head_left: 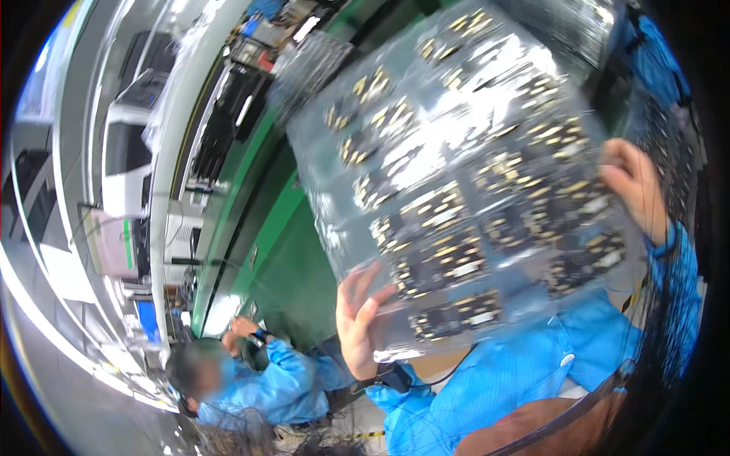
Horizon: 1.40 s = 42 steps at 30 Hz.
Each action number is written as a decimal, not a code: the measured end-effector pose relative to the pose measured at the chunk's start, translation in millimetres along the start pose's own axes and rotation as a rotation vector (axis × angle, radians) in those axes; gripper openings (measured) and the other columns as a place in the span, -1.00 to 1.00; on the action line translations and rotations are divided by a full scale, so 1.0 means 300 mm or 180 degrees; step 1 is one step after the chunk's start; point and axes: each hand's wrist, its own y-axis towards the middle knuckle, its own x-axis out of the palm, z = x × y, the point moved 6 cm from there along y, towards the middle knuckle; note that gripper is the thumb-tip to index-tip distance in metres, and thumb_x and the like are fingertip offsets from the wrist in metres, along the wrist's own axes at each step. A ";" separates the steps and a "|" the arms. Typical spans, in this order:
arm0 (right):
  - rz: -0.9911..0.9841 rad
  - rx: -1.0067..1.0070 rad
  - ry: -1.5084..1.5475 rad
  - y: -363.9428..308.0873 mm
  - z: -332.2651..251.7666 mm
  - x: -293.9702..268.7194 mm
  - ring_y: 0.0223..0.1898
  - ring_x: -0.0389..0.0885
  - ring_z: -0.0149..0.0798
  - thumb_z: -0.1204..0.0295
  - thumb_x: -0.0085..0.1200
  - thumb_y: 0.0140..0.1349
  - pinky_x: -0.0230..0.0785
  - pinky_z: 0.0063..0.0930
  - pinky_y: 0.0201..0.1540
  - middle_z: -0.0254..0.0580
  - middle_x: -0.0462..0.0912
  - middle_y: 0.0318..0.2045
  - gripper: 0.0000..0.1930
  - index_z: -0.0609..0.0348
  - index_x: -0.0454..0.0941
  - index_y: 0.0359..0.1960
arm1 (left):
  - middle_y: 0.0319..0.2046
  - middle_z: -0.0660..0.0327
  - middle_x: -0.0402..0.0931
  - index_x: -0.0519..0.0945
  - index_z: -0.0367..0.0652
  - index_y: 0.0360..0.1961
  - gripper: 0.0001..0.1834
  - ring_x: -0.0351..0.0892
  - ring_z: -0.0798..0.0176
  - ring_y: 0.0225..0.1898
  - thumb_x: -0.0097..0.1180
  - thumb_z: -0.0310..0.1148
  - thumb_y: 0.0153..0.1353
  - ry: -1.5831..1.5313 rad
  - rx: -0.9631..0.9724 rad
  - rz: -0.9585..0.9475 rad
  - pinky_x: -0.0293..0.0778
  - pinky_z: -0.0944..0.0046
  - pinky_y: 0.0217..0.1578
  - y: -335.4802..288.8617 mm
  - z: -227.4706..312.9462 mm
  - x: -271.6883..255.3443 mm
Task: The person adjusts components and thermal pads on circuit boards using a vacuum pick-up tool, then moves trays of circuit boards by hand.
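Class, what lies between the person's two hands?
In the head view, a clear plastic tray of dark, gold-marked parts, held by the left hand and right hand.

This is a factory workshop (green bench, parts tray).

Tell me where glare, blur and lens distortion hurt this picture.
Head view: white glare washes out the upper middle of the clear plastic tray, hiding pieces there; head view: the dark pieces look smeared, whether from motion or focus I cannot tell; head view: the white shelf edge at left bows, and the corners fall to black.
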 end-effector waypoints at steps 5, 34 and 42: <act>-0.1544 -0.0819 -0.0737 0.461 -0.385 0.396 -0.26 0.62 -0.40 0.17 0.36 0.33 0.49 -0.38 -0.20 -0.10 0.71 -0.32 -0.55 0.43 0.63 -0.09 | 0.22 0.07 0.53 0.35 -0.26 0.40 -0.41 0.65 0.10 0.13 0.19 -0.47 0.39 -0.0692 0.0318 0.1454 0.63 0.22 -0.06 -0.176 -0.252 -0.239; -0.4867 0.1297 0.1733 0.259 -0.600 1.380 0.03 0.48 -0.47 0.28 0.12 0.56 0.40 -0.51 0.09 -0.34 0.58 -0.08 -0.61 0.34 0.49 0.22 | 0.46 -0.10 0.25 0.35 -0.26 0.45 -0.38 0.26 -0.10 0.47 0.20 -0.41 0.41 0.1498 0.1186 0.1825 0.22 -0.07 0.41 0.533 -0.220 -0.236; -0.4715 0.0705 0.1311 0.470 -0.571 1.240 -0.01 0.53 -0.47 0.28 0.18 0.52 0.45 -0.52 0.03 -0.31 0.60 -0.10 -0.59 0.32 0.49 0.23 | 0.47 -0.10 0.24 0.40 -0.21 0.42 -0.42 0.19 -0.18 0.51 0.20 -0.36 0.42 0.2445 0.1235 0.0668 0.12 -0.11 0.46 0.861 -0.078 0.064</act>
